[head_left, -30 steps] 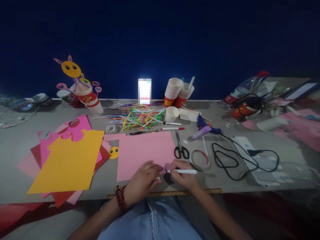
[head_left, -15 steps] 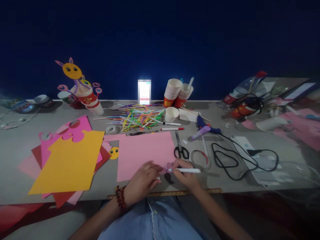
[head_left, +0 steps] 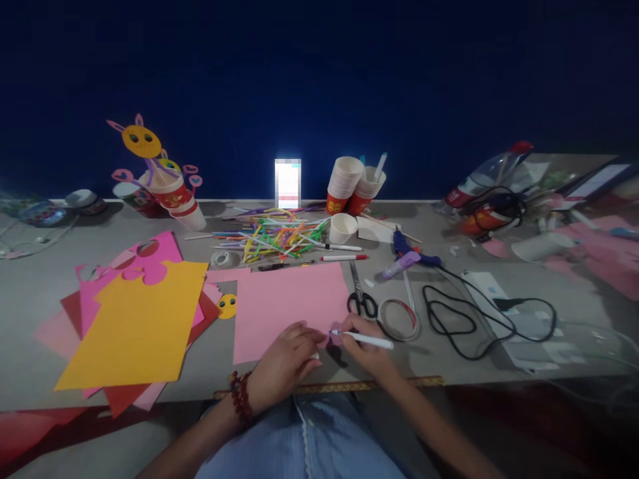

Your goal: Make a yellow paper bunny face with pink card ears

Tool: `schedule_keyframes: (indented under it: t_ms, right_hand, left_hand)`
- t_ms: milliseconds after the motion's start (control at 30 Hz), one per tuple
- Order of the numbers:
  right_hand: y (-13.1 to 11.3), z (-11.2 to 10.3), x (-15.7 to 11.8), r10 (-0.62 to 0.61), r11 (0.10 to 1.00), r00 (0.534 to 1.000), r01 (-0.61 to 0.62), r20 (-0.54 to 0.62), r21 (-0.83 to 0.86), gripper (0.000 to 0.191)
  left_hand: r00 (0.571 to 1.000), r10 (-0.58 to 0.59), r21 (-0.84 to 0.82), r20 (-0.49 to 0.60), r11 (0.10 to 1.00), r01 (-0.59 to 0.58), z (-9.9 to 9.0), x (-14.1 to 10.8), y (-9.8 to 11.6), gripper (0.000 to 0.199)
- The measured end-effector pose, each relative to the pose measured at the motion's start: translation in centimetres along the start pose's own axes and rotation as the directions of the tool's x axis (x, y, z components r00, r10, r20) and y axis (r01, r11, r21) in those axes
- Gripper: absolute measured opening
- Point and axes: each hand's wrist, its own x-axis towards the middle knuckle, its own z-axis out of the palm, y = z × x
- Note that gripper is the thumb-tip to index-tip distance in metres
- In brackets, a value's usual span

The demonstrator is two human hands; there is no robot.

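Observation:
A white marker (head_left: 372, 340) is gripped in my right hand (head_left: 368, 347), its tip pointing left at a small pink piece (head_left: 335, 336) with a dark mark on it. My left hand (head_left: 289, 356) is closed by the lower edge of a large pink sheet (head_left: 292, 303), its fingertips at the left of the small piece. Something small and white shows under those fingers, too hidden to name. Black-handled scissors (head_left: 361, 303) lie just above my right hand, and a roll of tape (head_left: 399, 319) is to its right.
Coloured paper sheets (head_left: 134, 332) are stacked at the left. Pipe cleaners (head_left: 284, 236), paper cups (head_left: 344, 186) and a lit phone (head_left: 288, 184) stand or lie behind. A glue gun (head_left: 414, 251) and a black cable (head_left: 452, 326) are at the right. Decorated cups (head_left: 172, 193) stand back left.
The marker has tilted, with its tip slightly higher and further left and its rear end lower. My left hand stays in nearly the same place.

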Motion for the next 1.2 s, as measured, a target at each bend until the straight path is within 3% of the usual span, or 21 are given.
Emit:
schedule_keyframes:
  t_ms: [1200]
  right_hand:
    - [0.26, -0.08, -0.05, -0.105, 0.993, 0.994, 0.106, 0.025, -0.057, 0.018]
  left_hand:
    - [1.0, -0.024, -0.03, 0.009, 0.999, 0.024, -0.22, 0.03, 0.15, 0.028]
